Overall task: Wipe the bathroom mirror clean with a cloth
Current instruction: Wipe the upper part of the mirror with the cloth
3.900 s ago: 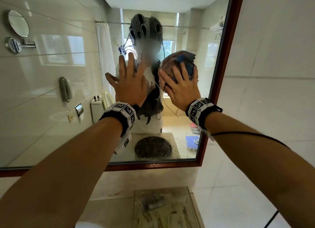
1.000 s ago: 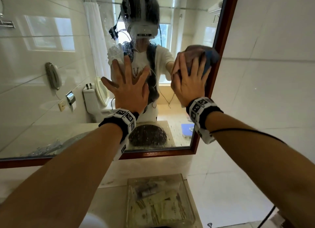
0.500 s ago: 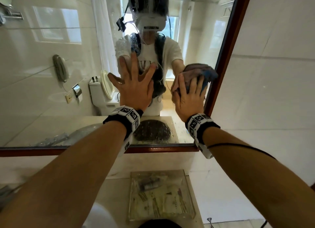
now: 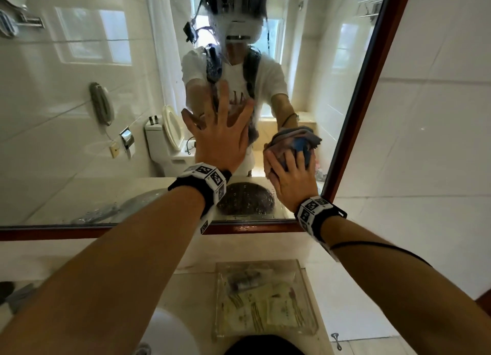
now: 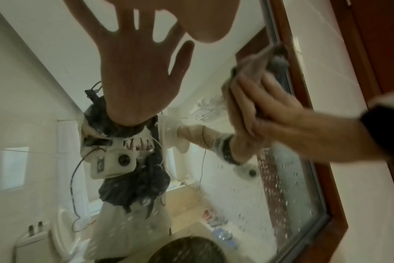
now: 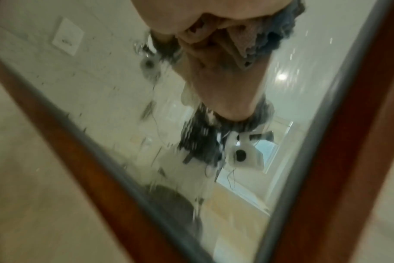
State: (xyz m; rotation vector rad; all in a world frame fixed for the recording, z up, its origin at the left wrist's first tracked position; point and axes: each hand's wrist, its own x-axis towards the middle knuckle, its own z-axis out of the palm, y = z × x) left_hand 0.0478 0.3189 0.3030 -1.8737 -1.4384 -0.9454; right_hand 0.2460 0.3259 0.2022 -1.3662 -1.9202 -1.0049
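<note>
One cloth (image 4: 291,139) apparently beneath right grip (image 4: 292,180)

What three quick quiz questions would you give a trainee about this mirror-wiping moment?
1. True or false: the left hand lies flat on the mirror, fingers spread.
2. The right hand holds the cloth against the glass nearest which edge of the frame? A left, B right, C top.
3. Fill in: the droplets left on the glass lie ___ the cloth.

Key: 1 true; 2 B; 3 below.
</note>
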